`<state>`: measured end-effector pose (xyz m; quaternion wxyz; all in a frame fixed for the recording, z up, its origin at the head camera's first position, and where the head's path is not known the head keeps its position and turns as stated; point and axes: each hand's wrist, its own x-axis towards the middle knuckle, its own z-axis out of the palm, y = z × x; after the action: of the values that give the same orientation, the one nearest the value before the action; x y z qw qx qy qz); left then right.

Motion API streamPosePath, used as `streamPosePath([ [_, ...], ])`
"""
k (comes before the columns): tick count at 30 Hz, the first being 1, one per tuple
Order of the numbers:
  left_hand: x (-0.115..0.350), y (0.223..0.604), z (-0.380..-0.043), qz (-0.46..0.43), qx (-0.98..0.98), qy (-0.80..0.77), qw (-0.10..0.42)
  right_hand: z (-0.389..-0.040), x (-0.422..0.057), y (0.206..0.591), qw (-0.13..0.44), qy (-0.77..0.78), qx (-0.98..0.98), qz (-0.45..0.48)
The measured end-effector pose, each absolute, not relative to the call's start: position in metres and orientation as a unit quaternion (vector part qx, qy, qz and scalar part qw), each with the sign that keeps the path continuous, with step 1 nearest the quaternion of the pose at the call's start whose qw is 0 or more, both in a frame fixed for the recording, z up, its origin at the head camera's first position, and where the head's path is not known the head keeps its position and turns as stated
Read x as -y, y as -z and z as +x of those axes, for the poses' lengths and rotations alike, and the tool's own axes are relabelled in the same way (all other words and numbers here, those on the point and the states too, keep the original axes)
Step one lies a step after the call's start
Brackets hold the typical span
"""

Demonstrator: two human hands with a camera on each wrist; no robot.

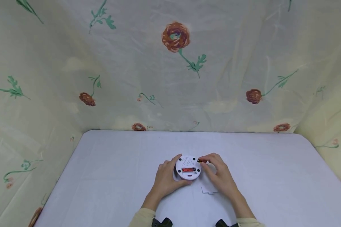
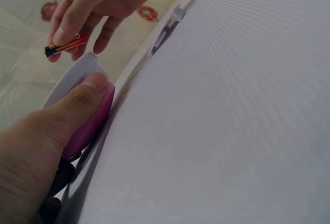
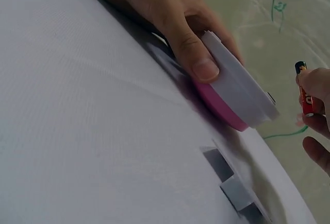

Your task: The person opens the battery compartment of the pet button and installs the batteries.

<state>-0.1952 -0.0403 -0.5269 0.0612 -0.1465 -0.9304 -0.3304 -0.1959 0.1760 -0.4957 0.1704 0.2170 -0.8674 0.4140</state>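
A round white device (image 1: 186,178) with a pink band faces its back upward, showing a speaker grille and several dark feet. One red battery (image 1: 188,170) lies in its open battery compartment. My left hand (image 1: 165,180) grips the device around its left side, thumb at the near rim. Just off the right edge of the device, my right hand (image 1: 221,177) pinches a red and black battery (image 3: 307,92) between thumb and fingers. Apart from the device, that battery hangs above it in both wrist views. A white battery cover (image 1: 209,189) lies below the right hand, partly hidden by it.
A white cloth covers the table (image 1: 116,157), whose far edge meets a flower-printed curtain (image 1: 216,104). The curtain also hangs along the left and right sides. Dark wrist straps (image 1: 162,222) show at the bottom of the head view.
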Motion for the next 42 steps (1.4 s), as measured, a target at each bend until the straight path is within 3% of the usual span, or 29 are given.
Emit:
streamPosePath([
  [10,0.040,0.529,-0.198,-0.144,0.931,0.330,0.063,-0.194,-0.162,0.492,0.158,-0.415,0.859,0.255],
  [42,0.041,0.532,-0.197,-0.150,0.929,0.335,0.059,-0.186,-0.152,0.501,0.144,-0.417,0.863,0.248],
])
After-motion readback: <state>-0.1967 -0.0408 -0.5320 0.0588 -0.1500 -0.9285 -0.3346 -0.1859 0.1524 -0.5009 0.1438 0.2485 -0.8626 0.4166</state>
